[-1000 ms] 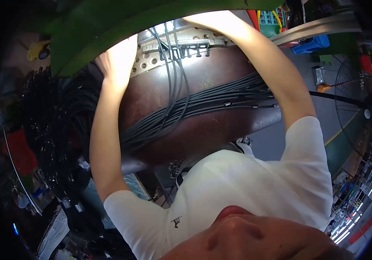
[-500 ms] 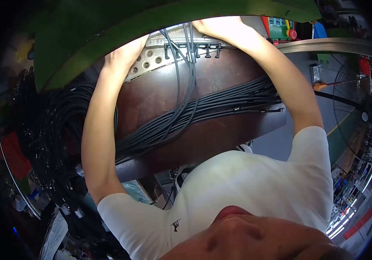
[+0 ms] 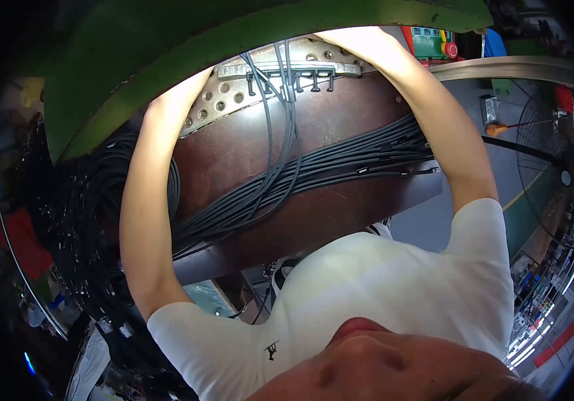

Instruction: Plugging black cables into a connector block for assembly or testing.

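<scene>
Green guard (image 3: 233, 30) hides fingers of left hand (image 3: 190, 87) and right hand (image 3: 360, 39); I can't tell their state. Black cables (image 3: 273, 179) pass between. Likely cable-end positioning; next calls for alignment.

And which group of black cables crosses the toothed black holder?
The few middle strands, running up past it; the thick bundle lies lower, across the brown surface, and the heap is at the left.

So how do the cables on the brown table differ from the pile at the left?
The cable bundle lies in long, mostly parallel strands across the brown table; the cable pile loops and tangles. The bundle is slim, while the pile is much bulkier. Both are black.
</scene>
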Demonstrator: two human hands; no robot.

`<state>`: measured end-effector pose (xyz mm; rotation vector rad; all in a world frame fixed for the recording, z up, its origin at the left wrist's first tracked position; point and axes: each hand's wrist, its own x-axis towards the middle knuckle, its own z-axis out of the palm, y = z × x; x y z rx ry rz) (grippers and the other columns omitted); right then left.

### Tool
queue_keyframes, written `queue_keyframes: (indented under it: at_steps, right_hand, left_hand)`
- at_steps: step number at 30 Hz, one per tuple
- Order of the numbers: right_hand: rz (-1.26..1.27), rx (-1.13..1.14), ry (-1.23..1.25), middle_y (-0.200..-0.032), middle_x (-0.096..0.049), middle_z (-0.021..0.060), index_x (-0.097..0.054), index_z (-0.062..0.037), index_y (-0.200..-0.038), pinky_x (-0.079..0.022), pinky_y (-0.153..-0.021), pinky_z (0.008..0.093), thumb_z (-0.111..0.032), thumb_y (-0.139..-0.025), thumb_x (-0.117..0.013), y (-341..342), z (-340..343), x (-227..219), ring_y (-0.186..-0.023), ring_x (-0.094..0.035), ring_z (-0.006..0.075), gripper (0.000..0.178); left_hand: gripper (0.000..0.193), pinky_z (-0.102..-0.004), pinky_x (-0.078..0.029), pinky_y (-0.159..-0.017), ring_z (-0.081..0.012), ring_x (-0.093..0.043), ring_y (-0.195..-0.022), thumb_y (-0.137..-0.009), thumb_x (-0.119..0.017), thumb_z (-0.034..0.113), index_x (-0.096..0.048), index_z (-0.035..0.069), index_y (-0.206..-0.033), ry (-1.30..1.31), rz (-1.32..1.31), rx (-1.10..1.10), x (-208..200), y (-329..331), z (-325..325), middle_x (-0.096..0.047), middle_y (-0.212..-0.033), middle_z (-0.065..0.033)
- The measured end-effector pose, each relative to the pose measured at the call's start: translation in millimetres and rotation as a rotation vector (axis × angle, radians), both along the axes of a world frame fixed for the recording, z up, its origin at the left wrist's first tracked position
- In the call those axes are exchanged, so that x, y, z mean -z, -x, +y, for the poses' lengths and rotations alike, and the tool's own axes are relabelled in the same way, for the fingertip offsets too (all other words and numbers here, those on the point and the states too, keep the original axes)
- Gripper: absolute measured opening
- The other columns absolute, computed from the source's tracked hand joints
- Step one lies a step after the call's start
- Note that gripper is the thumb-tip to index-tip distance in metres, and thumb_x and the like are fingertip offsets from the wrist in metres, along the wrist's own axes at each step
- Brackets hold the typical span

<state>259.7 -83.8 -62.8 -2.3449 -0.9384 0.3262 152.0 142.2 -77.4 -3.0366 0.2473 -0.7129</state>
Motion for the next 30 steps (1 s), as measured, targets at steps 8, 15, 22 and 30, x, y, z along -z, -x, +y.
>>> queue_keyframes:
  at_steps: [8,15,22,30]
  right_hand:
    - [0.093,0.03,0.004,-0.094,-0.066,0.0136,-0.063,-0.004,-0.102,-0.049,-0.072,0.0369,-0.03,-0.091,-0.05,7.2,10.5,-12.3,-0.074,-0.062,0.0269,0.031]
    - [-0.493,0.027,-0.254,-0.114,-0.06,0.0193,-0.053,0.0017,-0.115,-0.044,-0.092,0.0393,0.001,-0.09,-0.045,114.7,-193.1,-0.2,-0.1,-0.059,0.0282,0.026]
    - [0.0,0.118,0.502,-0.115,-0.057,0.0157,-0.056,-0.0051,-0.115,-0.042,-0.092,0.0416,-0.019,-0.079,-0.065,226.0,-286.2,146.3,-0.109,-0.052,0.0324,0.04]
    - [-0.07,0.193,0.197,-0.102,-0.061,0.0157,-0.062,-0.006,-0.099,-0.044,-0.084,0.0434,-0.013,-0.078,-0.063,243.6,-307.3,199.9,-0.098,-0.055,0.0347,0.022]
  left_hand:
    - [0.041,-0.0404,-0.047,-0.08,-0.0347,-0.06,-0.092,-0.086,-0.059,0.039,-0.061,0.004,-0.108,0.211,0.158,-0.077,2.1,3.9,8.0,-0.063,-0.098,-0.0185]
    - [0.049,-0.0363,-0.039,-0.101,-0.0284,-0.051,-0.119,-0.088,-0.059,0.025,-0.049,0.0,-0.13,1.736,0.793,0.058,-43.5,198.1,-32.3,-0.041,-0.14,-0.0183]
    - [0.034,-0.0441,-0.039,-0.097,-0.0369,-0.053,-0.111,-0.087,-0.05,0.022,-0.06,0.003,-0.113,0.088,1.121,-0.298,75.3,361.2,-84.6,-0.058,-0.118,-0.0193]
    - [0.04,-0.0455,-0.033,-0.102,-0.0341,-0.045,-0.12,-0.088,-0.047,0.023,-0.053,0.006,-0.125,0.38,1.361,-0.58,102.3,334.5,-71.6,-0.051,-0.128,-0.0175]
